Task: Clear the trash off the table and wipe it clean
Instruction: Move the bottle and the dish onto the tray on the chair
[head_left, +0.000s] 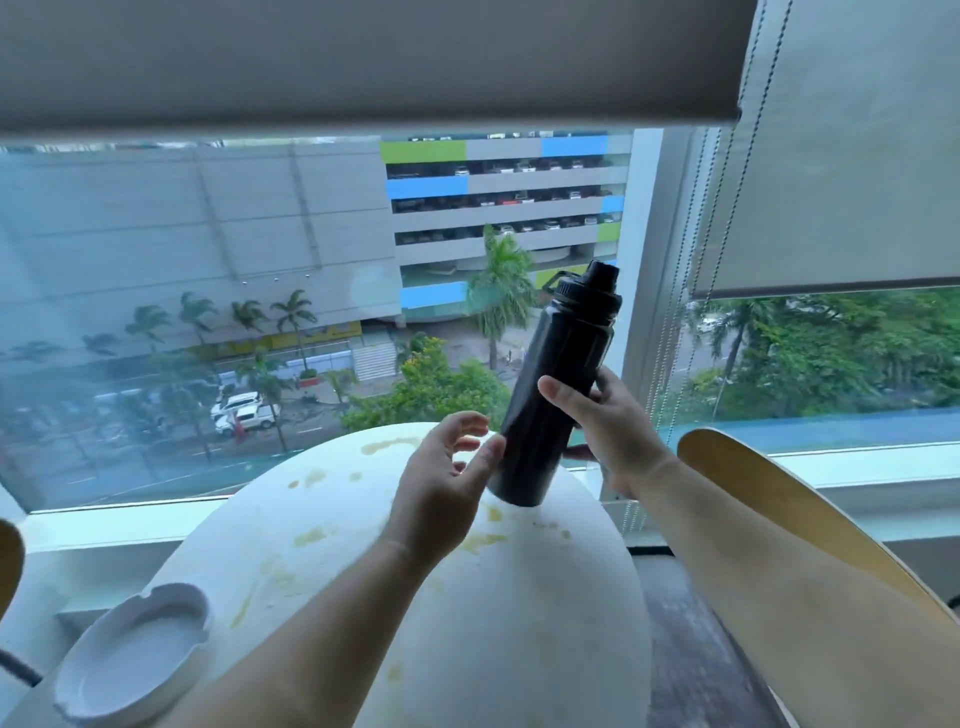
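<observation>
Gripping the tilted black bottle (561, 364) in the right hand (615, 434), left hand (441, 483) slack beside it, leaving yellowish stains (311, 535) unwiped across the worktop (519, 623).

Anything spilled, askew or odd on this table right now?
Yes: yellowish stains are smeared across the white round table, from its far edge to the middle. The black bottle leans off vertical, gripped by the right hand; the left hand is open beside it.

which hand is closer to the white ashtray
Left. The left hand is open over the table, beyond and right of the ashtray; the right hand is farther right, gripping the bottle.
</observation>
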